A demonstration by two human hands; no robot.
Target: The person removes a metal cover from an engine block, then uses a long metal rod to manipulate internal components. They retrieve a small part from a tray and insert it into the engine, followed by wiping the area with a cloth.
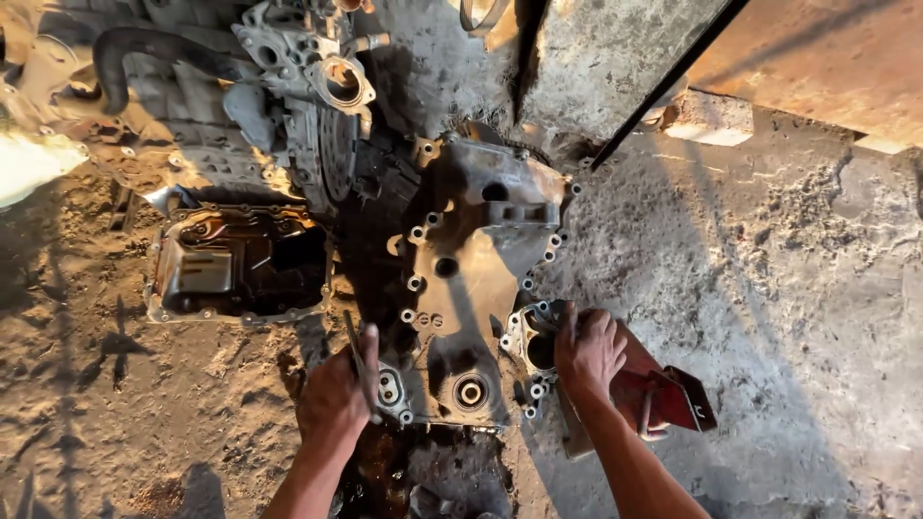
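While the cast metal cover (476,279), grey and oily with bolt holes along its rim, is lying in the centre of the frame on the rough dirt floor (798,317), the left hand (336,394) is closing around a thin dark tool (354,348) at its lower left edge. The right hand (588,351) is pressing, fingers curled, on its lower right corner. A greasy oil pan (238,264) is sitting at the left.
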